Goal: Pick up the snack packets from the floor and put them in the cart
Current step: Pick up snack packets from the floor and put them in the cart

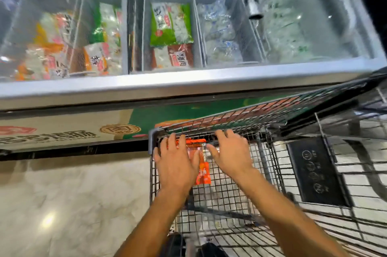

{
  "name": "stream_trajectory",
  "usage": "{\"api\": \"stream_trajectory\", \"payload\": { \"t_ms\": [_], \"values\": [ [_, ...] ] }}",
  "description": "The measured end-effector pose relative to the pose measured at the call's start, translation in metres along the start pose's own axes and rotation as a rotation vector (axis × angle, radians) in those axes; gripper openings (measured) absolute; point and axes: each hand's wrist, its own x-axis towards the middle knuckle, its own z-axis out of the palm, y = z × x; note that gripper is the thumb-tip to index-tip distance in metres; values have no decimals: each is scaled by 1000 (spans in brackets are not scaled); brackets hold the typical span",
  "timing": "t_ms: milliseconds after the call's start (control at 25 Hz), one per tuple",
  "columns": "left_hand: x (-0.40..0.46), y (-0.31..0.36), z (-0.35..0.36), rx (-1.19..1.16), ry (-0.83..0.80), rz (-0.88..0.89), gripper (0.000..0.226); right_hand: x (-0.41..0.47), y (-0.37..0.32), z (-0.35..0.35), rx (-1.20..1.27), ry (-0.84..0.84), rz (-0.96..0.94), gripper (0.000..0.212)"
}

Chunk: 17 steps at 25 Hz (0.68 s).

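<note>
Orange snack packets (202, 164) lengthwise toward freezer (188, 87), inside cart (261, 173), left hand (178, 164) and right hand (230, 154) flat, released

Wire-metal shopping cart (230, 122); glossy orange plastic snack packets (202, 169); polished marble-look floor (73, 194); glass-lidded freezer (188, 83), brushed metal rim.
</note>
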Motion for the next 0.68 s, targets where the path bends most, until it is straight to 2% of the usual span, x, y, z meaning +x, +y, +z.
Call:
{"api": "stream_trajectory", "payload": {
  "t_ms": [160, 320, 400, 480, 680],
  "values": [
    [-55, -4, -130, -20, 11, 16, 74, -66, -29, -126, -104, 116, -58, 70],
    [-140, -50, -243, -78, 218, -160, 88, -142, -68, -210, -53, 200, -186, 83],
    [-191, -81, -285, -35, 310, -245, 78, -170, -111, -232, -49, 248, -318, 94],
    [-230, -110, -309, -3, 318, -309, 70, -196, -156, -246, -82, 227, -418, 100],
    [-355, -228, -341, -2, 485, -538, 73, -298, -301, -247, -128, 228, -710, 84]
  ]
}}
